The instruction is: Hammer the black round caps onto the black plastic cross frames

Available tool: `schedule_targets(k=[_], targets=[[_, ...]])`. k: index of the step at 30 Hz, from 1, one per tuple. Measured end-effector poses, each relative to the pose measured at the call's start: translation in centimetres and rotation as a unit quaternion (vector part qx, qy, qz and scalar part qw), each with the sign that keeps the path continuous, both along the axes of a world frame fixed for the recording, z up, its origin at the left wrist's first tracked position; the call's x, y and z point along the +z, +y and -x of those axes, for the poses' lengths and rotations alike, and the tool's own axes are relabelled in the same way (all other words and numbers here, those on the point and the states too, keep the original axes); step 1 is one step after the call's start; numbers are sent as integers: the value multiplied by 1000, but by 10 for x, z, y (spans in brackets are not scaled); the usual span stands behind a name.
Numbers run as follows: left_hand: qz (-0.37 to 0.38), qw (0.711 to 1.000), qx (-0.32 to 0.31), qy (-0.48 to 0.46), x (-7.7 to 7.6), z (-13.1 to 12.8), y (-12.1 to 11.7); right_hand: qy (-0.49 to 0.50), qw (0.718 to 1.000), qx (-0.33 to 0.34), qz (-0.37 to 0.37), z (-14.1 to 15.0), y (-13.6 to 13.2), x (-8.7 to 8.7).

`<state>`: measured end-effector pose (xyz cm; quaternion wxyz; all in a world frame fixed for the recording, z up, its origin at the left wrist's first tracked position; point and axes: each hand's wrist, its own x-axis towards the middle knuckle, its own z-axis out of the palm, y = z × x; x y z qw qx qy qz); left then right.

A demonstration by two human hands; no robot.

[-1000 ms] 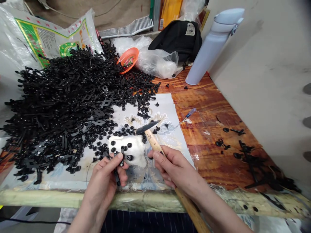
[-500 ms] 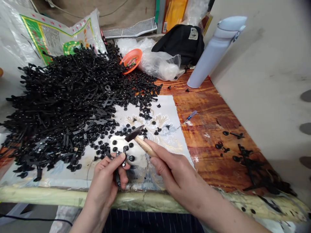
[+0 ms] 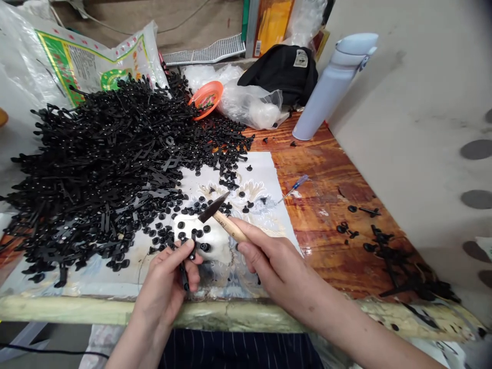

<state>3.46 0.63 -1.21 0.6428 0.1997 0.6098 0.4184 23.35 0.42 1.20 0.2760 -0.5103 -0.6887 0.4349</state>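
Observation:
My left hand pinches a narrow black plastic strip upright against a white foam pad, with a round black stud close beside it. My right hand is shut around the wooden handle of a small hammer. Its dark, tapered head is in the air above the pad. Several black studs lie around the pad. To the left rises a large heap of black strips, close to my left hand.
The pad and heap rest on a floral-printed paper sheet over a varnished wooden table. A blue-handled screwdriver lies on the sheet's edge. Further back stand a pale blue bottle, an orange dish, plastic bags and a black bag.
My right hand has shifted left and regripped the hammer, whose head now sits nearer the pad and tilts upward. My left hand stays nearly still on the strip.

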Motion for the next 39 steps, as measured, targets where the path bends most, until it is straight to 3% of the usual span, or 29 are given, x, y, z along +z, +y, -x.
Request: schedule_targets(k=[11, 27, 39], targets=[[-6, 1000, -10, 10, 0, -1, 0, 23, 999, 8, 36, -5, -9, -12], [0, 1000, 13, -2, 1, -2, 2, 33, 999, 4, 30, -6, -9, -17], [15, 1000, -9, 5, 1, 2, 2, 41, 999, 3, 24, -8, -11, -16]])
